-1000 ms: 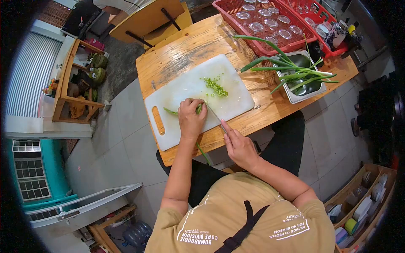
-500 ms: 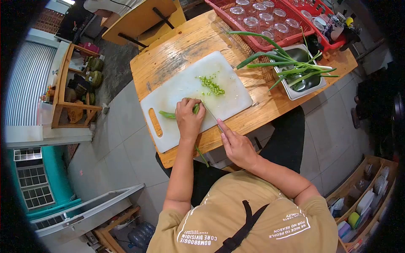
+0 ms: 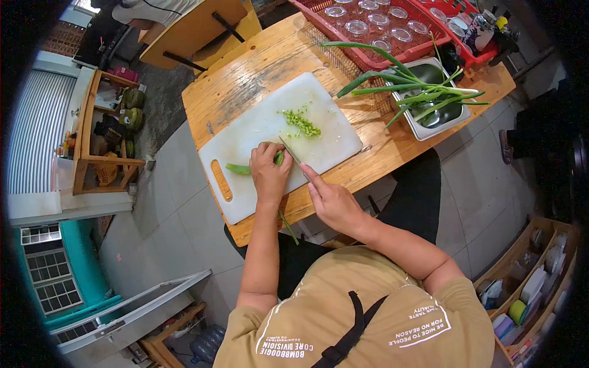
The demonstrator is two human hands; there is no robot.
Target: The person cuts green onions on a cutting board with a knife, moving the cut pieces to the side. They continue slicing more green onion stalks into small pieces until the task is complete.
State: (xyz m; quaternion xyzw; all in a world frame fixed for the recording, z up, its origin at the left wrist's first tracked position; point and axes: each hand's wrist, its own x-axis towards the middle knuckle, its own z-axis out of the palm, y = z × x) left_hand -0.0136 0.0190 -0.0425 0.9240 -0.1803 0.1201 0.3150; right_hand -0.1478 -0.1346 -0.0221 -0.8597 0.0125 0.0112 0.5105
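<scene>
My left hand (image 3: 270, 172) is curled over green onion stalks (image 3: 238, 168), pressing them on the white cutting board (image 3: 245, 140). Their ends stick out to the left of the hand, and a thin green stalk (image 3: 288, 227) hangs past the table's near edge. In my right hand (image 3: 337, 205) is a knife (image 3: 290, 150), its blade slanting up and left beside the left fingertips. Whether the edge touches the stalks cannot be made out. Finely chopped green onion (image 3: 300, 124) lies in a small heap on the board beyond the blade.
Whole green onions (image 3: 423, 92) lie across a metal container (image 3: 434, 132) at the wooden table's (image 3: 218, 101) right. Behind it, a red crate (image 3: 343, 46) holds upturned glasses (image 3: 356, 27). A wooden chair (image 3: 196, 37) stands at the far side, near another person's arm (image 3: 132, 13).
The knife has moved slightly up and left, its tip reaching farther past my left fingers. My left hand still presses the stalks. The whole view has shifted a little.
</scene>
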